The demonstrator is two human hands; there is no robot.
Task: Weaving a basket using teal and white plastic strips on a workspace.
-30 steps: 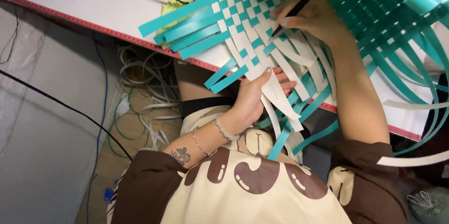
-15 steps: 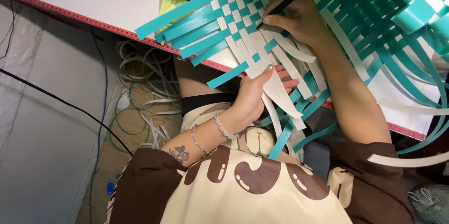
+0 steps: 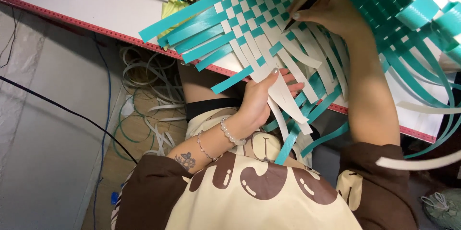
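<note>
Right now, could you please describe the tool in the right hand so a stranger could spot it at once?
Start at the white table, where a teal and white woven mat hangs over the red edge. At its upper right, the right hand pinches a thin black stick, its tip poked into the weave. It is the only dark, narrow, rigid piece among flat, pale strips.

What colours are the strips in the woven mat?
The woven mat is a teal and white checkerboard of flat strips, shown best in the head view.

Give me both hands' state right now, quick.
Left hand: closed on loose white strips of the teal-and-white woven mat.
Right hand: closed on a thin dark tool, tip at the weave.
</note>
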